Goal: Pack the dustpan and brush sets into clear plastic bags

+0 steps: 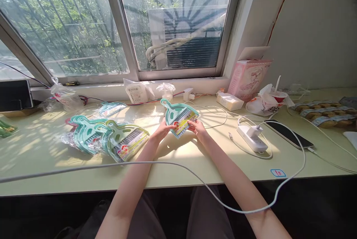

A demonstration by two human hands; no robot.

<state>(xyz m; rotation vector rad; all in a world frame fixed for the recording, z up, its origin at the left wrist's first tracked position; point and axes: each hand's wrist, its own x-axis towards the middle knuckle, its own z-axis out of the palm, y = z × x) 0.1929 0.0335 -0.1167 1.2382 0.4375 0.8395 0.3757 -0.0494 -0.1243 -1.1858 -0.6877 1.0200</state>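
A small teal dustpan-and-brush set [175, 110] with a yellow printed label is held up over the table, tilted, its handle loop pointing up and left. My left hand [161, 129] grips its lower left edge, thumb on the label. On the opposite side, the fingers of my right hand [199, 128] pinch its right edge. To the left of my hands lies a pile of similar sets, partly in clear plastic wrap: a green one [126, 138] in front and teal ones [83, 129] behind it. Another packaged set [111, 109] lies flat farther back.
A white cable [178, 164] loops across in front of my forearms. To the right are a power strip [252, 138], a phone [290, 133], a bagged cup [267, 101], a pink box [248, 77] and packed trays [326, 114]. A window backs the table [178, 175].
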